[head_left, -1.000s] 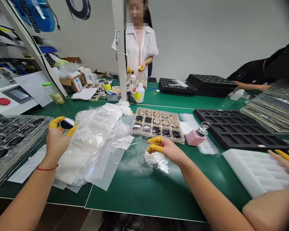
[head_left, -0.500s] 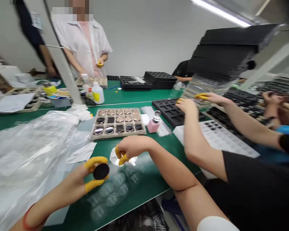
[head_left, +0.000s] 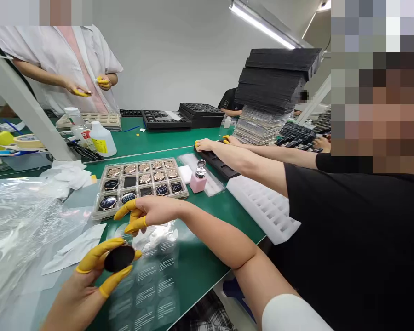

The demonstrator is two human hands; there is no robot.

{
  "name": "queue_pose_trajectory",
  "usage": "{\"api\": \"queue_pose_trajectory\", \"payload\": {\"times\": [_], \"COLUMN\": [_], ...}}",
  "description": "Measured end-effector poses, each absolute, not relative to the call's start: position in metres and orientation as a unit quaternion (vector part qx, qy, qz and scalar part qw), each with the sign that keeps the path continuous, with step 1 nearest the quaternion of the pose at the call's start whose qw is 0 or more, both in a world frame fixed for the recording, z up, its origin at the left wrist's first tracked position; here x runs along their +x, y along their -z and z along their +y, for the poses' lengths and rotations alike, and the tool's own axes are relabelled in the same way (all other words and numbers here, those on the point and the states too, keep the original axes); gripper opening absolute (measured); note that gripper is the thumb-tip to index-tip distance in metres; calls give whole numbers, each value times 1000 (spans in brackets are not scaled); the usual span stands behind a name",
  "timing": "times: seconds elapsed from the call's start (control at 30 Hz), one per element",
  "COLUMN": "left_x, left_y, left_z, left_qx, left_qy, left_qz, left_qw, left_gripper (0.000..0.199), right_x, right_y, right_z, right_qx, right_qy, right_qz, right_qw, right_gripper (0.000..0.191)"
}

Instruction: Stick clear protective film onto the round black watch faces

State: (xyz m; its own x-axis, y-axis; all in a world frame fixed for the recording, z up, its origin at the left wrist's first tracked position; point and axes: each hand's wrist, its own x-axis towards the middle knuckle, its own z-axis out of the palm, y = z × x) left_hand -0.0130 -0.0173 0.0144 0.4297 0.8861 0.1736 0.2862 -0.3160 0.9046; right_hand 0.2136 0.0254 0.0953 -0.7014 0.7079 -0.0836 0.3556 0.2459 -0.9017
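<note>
The left hand (head_left: 81, 287) clamps a black round disc (head_left: 119, 258) by its rim between yellow finger cots (head_left: 98, 253), face untouched; the right hand (head_left: 155, 211), fingers apart, hovers beside the tray (head_left: 143, 161).

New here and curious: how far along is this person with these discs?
Roughly: dark discs sit in the plastic tray, perhaps finished. In hand: the left hand grips a black disc above a printed clear film. Left: rose-gold discs still occupy other pockets.
</note>
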Motion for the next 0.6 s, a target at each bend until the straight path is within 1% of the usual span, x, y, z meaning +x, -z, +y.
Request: {"api": "queue_pose_trajectory", "payload": {"times": [0.07, 0.13, 0.17, 0.23, 0.3, 0.37, 0.43, 0.5, 0.6], "left_x": [-7, -7, -9, -15, -21, -26, -28, -27, -26], "left_y": [-19, -21, -20, -19, -16, -14, -11, -8, -3], "left_z": [-17, -16, -15, -10, -4, -1, 0, -2, -5], "left_qx": [699, 641, 613, 581, 568, 574, 594, 617, 641], "left_qy": [-366, -422, -452, -500, -520, -520, -513, -505, -476], "left_qz": [420, 422, 418, 397, 383, 377, 369, 361, 370], "left_qw": [449, 482, 495, 506, 510, 508, 498, 484, 474], "left_gripper": [43, 43, 43, 44, 43, 40, 37, 35, 33], "right_x": [210, 212, 215, 222, 228, 230, 228, 224, 221], "right_y": [-91, -84, -80, -67, -50, -35, -24, -21, -27], "right_z": [21, 12, 7, 0, -2, -2, 0, 1, 3], "right_qx": [-381, -393, -375, -349, -371, -414, -462, -496, -508], "right_qy": [-403, -285, -254, -230, -249, -298, -365, -448, -557], "right_qz": [-795, -807, -814, -823, -822, -788, -717, -622, -514], "right_qw": [247, 337, 363, 384, 352, 345, 372, 409, 411], "right_gripper": [36, 31, 28, 33, 46, 54, 54, 49, 43]}}
